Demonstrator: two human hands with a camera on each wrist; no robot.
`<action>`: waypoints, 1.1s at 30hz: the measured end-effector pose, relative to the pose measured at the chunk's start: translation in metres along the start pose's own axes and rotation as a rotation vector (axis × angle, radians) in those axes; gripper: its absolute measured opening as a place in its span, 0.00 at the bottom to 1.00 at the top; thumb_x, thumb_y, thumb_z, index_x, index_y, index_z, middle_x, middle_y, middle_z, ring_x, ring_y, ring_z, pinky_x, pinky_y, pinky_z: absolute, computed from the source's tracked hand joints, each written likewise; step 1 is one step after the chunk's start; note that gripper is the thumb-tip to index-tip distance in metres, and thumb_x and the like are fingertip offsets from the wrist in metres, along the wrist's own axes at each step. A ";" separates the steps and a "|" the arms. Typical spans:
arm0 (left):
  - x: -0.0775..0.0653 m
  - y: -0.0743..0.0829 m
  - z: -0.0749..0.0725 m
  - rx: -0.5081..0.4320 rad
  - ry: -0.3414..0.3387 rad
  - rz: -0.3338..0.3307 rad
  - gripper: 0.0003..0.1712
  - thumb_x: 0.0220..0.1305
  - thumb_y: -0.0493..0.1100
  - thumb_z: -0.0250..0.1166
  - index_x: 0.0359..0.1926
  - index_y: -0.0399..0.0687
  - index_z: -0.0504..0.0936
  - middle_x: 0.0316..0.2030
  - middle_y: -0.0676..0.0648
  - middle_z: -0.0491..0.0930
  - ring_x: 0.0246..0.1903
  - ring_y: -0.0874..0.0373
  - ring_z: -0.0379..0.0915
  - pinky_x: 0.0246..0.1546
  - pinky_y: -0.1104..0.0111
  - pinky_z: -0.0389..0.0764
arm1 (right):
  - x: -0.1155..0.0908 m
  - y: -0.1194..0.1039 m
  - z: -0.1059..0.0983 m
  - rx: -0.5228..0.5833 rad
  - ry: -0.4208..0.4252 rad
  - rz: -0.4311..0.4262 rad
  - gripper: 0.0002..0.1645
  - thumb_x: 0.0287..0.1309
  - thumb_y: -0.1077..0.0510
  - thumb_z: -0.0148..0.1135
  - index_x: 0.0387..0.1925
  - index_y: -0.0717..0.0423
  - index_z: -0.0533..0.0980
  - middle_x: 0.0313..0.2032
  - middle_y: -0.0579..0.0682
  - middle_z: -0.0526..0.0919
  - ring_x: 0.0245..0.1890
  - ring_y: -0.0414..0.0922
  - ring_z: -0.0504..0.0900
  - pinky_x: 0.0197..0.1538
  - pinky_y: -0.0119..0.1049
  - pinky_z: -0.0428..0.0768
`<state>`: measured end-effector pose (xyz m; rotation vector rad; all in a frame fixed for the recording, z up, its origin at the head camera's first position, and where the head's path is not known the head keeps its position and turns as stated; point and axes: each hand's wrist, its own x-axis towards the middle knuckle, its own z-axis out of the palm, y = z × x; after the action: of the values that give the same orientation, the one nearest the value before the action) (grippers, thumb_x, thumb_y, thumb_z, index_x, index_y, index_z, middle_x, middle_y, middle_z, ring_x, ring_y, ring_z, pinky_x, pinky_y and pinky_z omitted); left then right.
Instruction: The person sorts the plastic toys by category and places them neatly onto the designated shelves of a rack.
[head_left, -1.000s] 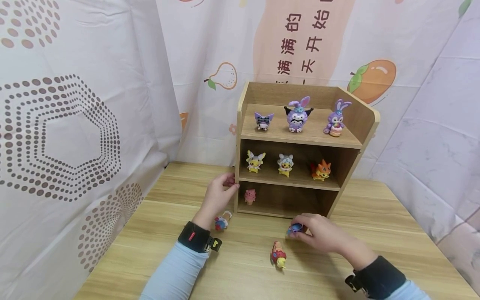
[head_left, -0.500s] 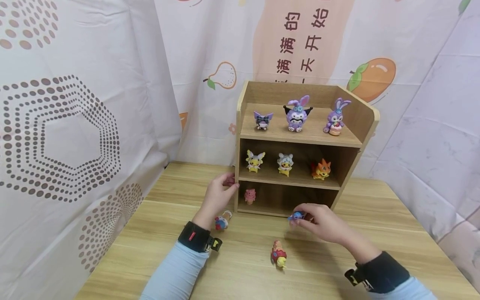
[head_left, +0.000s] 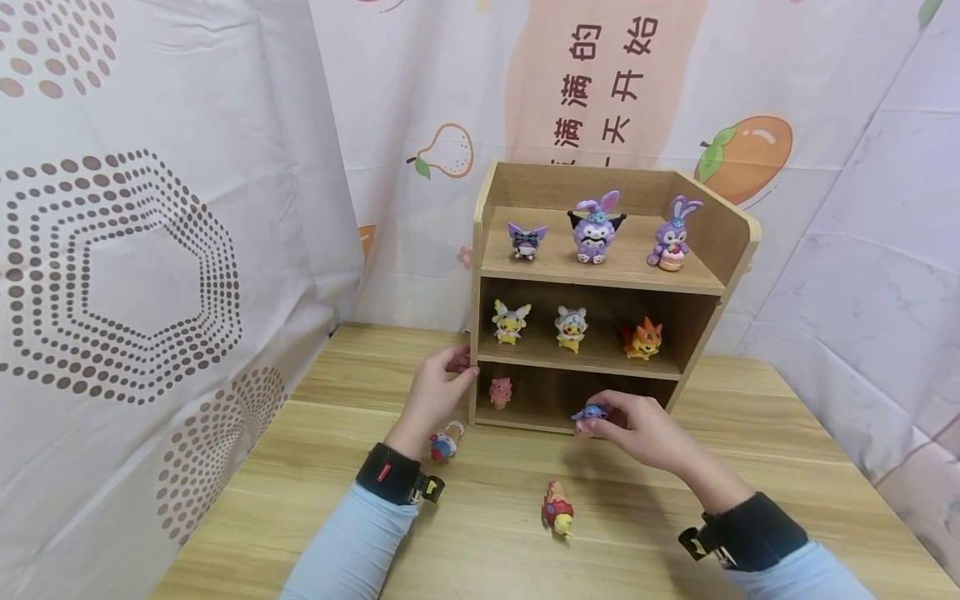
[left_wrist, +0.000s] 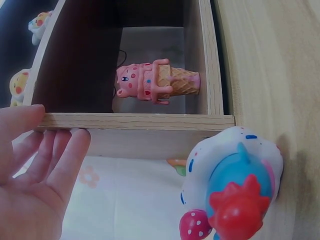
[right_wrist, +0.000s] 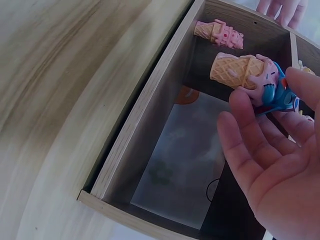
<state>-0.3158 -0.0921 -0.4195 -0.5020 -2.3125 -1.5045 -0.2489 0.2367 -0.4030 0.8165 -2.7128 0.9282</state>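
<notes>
My right hand (head_left: 641, 427) pinches an ice-cream-cone figurine (right_wrist: 239, 72) with a pink body and a blue top, between thumb and fingers. It is held in front of the lowest compartment of a small wooden shelf (head_left: 600, 283), its cone towards the compartment in the right wrist view. My left hand (head_left: 435, 390) grips the shelf's left side panel, thumb at the front edge and fingers along the outer face. Inside that compartment, at its left end, a pink ice-cream-cone figurine (left_wrist: 155, 81) stands upright.
A figurine with a blue-and-red top (head_left: 442, 447) lies beside the left wrist. Another red and yellow figurine (head_left: 557, 508) lies on the table (head_left: 480, 542) in front. Purple figurines (head_left: 595, 237) stand on top, and yellow and orange ones (head_left: 572, 331) on the middle level.
My right hand has lifted the blue-topped figurine from the table and moved it up to the front of the lowest compartment. The left hand has stayed on the side panel.
</notes>
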 end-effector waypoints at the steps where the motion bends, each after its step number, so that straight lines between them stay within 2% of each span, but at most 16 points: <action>1: 0.000 0.000 0.000 0.001 0.000 0.000 0.16 0.61 0.40 0.67 0.51 0.45 0.79 0.38 0.54 0.78 0.39 0.63 0.74 0.44 0.67 0.80 | 0.001 0.000 0.000 0.000 0.003 0.003 0.09 0.61 0.49 0.64 0.42 0.45 0.77 0.29 0.36 0.81 0.23 0.36 0.76 0.23 0.32 0.77; 14: 0.000 0.001 -0.001 0.001 -0.003 0.015 0.17 0.61 0.39 0.67 0.51 0.44 0.79 0.38 0.52 0.78 0.39 0.62 0.74 0.45 0.65 0.80 | 0.011 -0.003 0.003 0.030 -0.011 0.012 0.10 0.61 0.49 0.64 0.42 0.46 0.77 0.30 0.37 0.82 0.25 0.36 0.77 0.25 0.33 0.78; 23: 0.000 0.002 -0.001 0.003 -0.006 0.011 0.16 0.61 0.40 0.67 0.51 0.45 0.79 0.38 0.53 0.78 0.39 0.63 0.74 0.45 0.67 0.80 | 0.022 -0.006 0.011 0.043 -0.007 0.027 0.09 0.60 0.50 0.65 0.41 0.46 0.77 0.29 0.38 0.82 0.23 0.37 0.76 0.21 0.33 0.76; 33: 0.000 0.002 -0.001 0.015 -0.001 0.031 0.16 0.61 0.40 0.67 0.50 0.43 0.79 0.38 0.52 0.79 0.38 0.62 0.74 0.44 0.66 0.80 | 0.035 -0.001 0.024 0.071 -0.043 0.064 0.10 0.61 0.49 0.64 0.41 0.48 0.77 0.29 0.40 0.83 0.24 0.37 0.77 0.23 0.34 0.78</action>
<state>-0.3148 -0.0926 -0.4173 -0.5329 -2.3039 -1.4722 -0.2772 0.2060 -0.4101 0.7755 -2.7719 1.0373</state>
